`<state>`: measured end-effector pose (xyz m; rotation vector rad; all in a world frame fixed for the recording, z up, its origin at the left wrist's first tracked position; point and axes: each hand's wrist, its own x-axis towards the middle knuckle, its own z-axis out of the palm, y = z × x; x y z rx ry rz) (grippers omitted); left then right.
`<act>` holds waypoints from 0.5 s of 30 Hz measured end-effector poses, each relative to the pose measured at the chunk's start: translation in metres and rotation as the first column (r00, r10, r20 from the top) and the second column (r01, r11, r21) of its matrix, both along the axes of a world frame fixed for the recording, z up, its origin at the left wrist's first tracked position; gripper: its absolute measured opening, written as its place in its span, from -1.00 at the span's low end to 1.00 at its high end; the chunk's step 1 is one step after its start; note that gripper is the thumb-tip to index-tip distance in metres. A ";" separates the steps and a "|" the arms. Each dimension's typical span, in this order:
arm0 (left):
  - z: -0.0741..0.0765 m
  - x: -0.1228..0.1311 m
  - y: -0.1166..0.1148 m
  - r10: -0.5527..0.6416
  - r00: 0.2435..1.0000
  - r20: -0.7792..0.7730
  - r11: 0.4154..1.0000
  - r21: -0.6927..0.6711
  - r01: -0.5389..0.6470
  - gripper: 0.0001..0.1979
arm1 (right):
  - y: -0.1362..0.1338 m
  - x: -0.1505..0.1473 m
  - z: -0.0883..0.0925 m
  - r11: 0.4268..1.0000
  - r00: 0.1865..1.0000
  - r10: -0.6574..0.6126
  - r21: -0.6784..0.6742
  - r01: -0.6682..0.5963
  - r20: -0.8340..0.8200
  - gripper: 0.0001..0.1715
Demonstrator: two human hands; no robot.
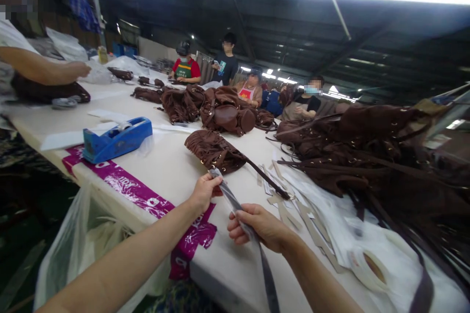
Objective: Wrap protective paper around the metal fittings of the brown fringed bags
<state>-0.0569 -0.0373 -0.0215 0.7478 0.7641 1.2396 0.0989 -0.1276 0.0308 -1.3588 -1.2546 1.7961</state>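
Observation:
A dark strap (230, 197) with a pale, translucent wrapping on its upper part runs between my two hands. My left hand (206, 192) pinches its upper end, close to a brown fringed bag (216, 151) lying on the table (172, 156). Lower down, my right hand (259, 225) has its thumb and fingers closed around the same strap. Below that hand, the strap's dark tail hangs toward the bottom of the view. From the bag's right side, another brown strap (266, 178) stretches across the tabletop.
A blue tape dispenser (117, 141) stands left, beside purple printed tape (128, 188) along the table edge. Brown bags (227, 112) lie ahead; a large pile (348, 146) fills the right. Cardboard strips (308, 225) and a white roll (370, 266) lie nearer. Several people are around the table.

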 end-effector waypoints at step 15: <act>0.013 0.001 0.009 0.027 1.000 -0.001 0.996 -0.083 -0.027 -0.84 | -0.137 0.091 -0.005 0.986 0.997 0.061 -0.154 -0.067 -0.041 -0.54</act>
